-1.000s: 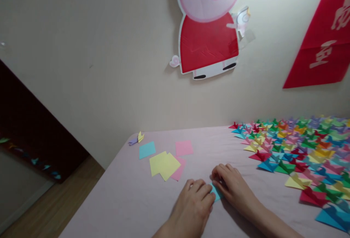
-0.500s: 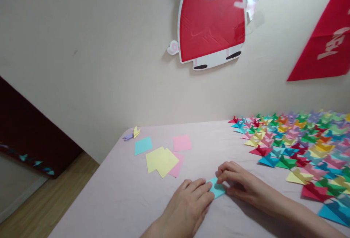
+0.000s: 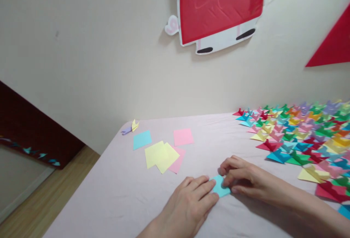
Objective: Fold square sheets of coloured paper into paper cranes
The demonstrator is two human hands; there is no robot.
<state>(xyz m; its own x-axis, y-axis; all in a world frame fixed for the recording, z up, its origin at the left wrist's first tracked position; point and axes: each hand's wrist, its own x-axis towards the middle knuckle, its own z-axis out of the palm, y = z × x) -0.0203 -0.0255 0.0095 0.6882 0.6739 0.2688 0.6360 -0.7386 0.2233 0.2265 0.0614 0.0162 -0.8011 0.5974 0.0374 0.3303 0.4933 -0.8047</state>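
A small folded light-blue paper [image 3: 219, 188] lies on the pink table [image 3: 120, 198] between my hands. My left hand [image 3: 190, 203] lies flat beside it, fingertips pressing on its left edge. My right hand [image 3: 240, 179] has curled fingers pinching the paper's right side. Much of the paper is hidden under the fingers.
Loose paper squares lie farther back: blue [image 3: 142, 139], yellow [image 3: 160, 155], pink [image 3: 183, 137]. Two small folded pieces [image 3: 131, 127] sit at the table's far left corner. Several colourful folded paper cranes [image 3: 300, 139] fill the right side. The wall is behind; the floor drops off left.
The view has tilted down and to the right. My right hand's fingers have curled onto the blue paper, and more of the paper now shows between the hands.
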